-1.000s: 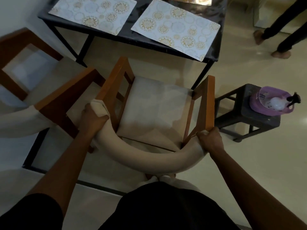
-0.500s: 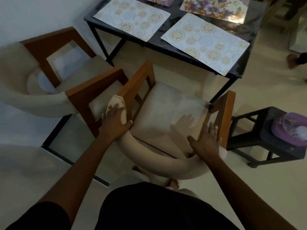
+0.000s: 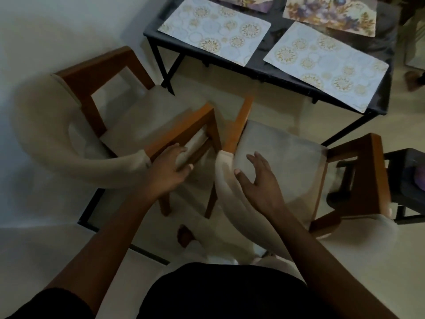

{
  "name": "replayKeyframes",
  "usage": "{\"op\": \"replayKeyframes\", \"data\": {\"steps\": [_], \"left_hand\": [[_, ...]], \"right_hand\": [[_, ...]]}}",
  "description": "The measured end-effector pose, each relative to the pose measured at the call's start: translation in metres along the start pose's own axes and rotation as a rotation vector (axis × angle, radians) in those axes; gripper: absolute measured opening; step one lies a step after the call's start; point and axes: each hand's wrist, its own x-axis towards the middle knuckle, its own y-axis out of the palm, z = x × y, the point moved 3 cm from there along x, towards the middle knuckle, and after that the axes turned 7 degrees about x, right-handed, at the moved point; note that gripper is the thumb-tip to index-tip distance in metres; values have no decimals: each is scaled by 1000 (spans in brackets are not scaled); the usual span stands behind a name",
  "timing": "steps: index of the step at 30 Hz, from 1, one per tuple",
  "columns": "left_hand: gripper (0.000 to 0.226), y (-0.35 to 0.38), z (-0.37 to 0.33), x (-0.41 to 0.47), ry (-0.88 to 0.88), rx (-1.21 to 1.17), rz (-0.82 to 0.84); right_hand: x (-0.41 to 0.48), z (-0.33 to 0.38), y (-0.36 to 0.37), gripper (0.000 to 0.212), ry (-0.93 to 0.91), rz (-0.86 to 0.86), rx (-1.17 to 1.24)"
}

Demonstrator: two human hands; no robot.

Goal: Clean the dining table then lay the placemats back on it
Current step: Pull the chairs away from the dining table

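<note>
The dark dining table [image 3: 271, 74] stands at the top right. Two white placemats with gold circles, one on the left [image 3: 216, 31] and one on the right [image 3: 326, 65], lie along its near edge, and two floral placemats [image 3: 331, 14] lie behind them. Two wooden chairs with cream cushions stand in front of the table. My left hand [image 3: 170, 168] curls around the right armrest of the left chair [image 3: 184, 132]. Open, with its fingers spread, my right hand [image 3: 257, 180] hovers over the seat and curved back of the right chair [image 3: 287, 162].
A dark stool [image 3: 407, 194] with a purple object on it stands at the right edge, close to the right chair's armrest. Another person's foot [image 3: 411, 81] shows past the table's corner. My own foot [image 3: 184, 236] is on the pale floor between the chairs.
Both hands have let go of the right chair's curved back. My left hand has moved onto the left chair's armrest. My right hand has lifted over the seat. The view has shifted left.
</note>
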Motion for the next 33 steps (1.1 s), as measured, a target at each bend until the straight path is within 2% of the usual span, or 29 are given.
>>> {"op": "replayKeyframes", "data": {"steps": [6, 11, 19, 25, 30, 33], "left_hand": [[54, -73, 71, 24, -41, -20, -73], [58, -106, 112, 38, -99, -23, -107], [59, -134, 133, 56, -105, 2, -125], [61, -170, 175, 92, -115, 9, -57], [57, -225, 249, 139, -125, 161, -131], [60, -251, 312, 174, -152, 217, -99]], "right_hand": [[18, 70, 56, 59, -88, -23, 29], [55, 97, 88, 63, -87, 77, 33], [109, 134, 133, 70, -171, 252, -19], [125, 148, 160, 73, -44, 247, -8], [139, 155, 214, 74, 145, 207, 5], [143, 156, 253, 89, 309, 117, 24]]}}
